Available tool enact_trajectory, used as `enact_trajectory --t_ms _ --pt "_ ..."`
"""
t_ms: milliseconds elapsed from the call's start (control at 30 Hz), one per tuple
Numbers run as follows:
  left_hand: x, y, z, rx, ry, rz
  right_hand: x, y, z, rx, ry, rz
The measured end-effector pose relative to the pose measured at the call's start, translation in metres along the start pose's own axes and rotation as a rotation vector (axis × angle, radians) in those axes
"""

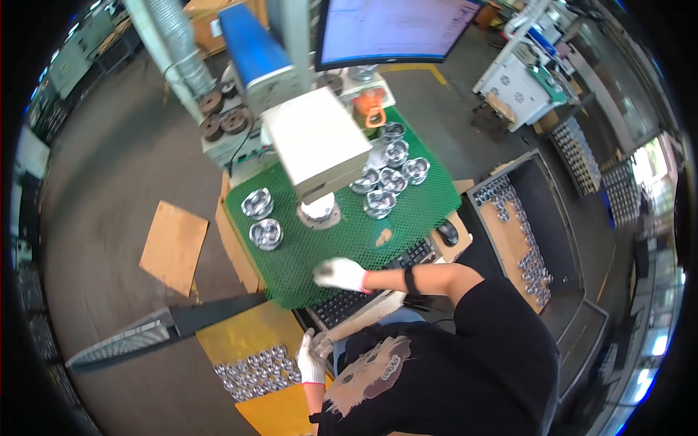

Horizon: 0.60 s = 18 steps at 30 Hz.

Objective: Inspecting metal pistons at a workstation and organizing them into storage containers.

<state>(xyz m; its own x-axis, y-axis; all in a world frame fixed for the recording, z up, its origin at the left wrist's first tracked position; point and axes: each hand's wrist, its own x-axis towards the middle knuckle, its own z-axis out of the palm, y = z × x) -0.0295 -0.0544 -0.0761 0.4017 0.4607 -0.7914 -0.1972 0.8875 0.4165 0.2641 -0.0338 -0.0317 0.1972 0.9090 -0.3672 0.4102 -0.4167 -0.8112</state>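
Observation:
My right hand (339, 275), in a white glove, is over the front of the green mesh mat (291, 265), just beyond the black keyboard (340, 307). Motion blurs its fingers, and I see no object in it. Lower down, my left hand (313, 357), also gloved, is beside the keyboard's left end with fingers apart and nothing visible in it. A brightly lit piston (318, 209) sits on a round metal fixture beneath the white box-shaped machine head (317, 138). Two shiny pistons (266, 234) stand left of it, and several more pistons (392, 181) are grouped on the right.
A monitor (396, 33) stands at the back, near an orange-handled object (372, 109). A mouse (447, 232) lies right of the keyboard. Yellow sheeting (240, 334) carries rows of pistons at lower left. A dark bin (556, 240) at right holds many metal parts. Cardboard (173, 247) lies on the floor.

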Motion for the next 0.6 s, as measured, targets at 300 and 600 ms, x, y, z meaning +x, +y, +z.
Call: enact_trajectory --t_ms 300,600 --pt "0.032 0.036 0.081 0.359 -0.048 -0.024 -0.025 0.06 -0.144 -0.734 0.721 -0.259" --pt "0.018 0.046 0.056 0.296 -0.161 0.15 -0.076 0.075 -0.114 -0.683 0.733 -0.059"
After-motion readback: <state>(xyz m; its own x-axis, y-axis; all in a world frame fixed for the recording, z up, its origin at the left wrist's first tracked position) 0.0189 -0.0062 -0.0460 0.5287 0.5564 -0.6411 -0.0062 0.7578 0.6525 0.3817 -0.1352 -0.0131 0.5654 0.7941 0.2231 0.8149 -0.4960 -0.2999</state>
